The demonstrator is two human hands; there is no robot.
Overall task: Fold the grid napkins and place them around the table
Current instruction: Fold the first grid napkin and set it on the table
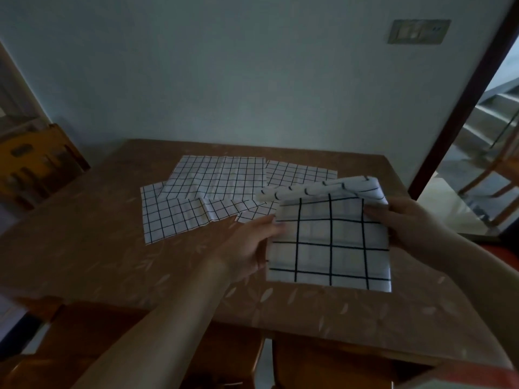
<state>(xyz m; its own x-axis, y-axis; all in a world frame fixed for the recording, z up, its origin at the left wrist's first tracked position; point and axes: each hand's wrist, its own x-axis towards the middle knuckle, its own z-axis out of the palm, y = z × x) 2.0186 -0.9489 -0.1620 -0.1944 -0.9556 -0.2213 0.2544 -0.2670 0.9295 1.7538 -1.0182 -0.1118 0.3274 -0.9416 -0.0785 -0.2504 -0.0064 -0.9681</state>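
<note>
A white napkin with a black grid (331, 242) hangs above the near right part of the table, folded over along its top edge. My left hand (252, 245) pinches its left edge and my right hand (404, 220) pinches its upper right corner. Behind it, several more grid napkins (219, 181) lie flat and overlapping in the middle of the brown table (98, 242); the one nearest the front left (168, 217) is spread open.
The table stands against a pale wall. A wooden chair (36, 161) is at the far left, and chair backs (196, 360) sit under the near edge. A doorway with stairs (488, 122) and another chair opens on the right.
</note>
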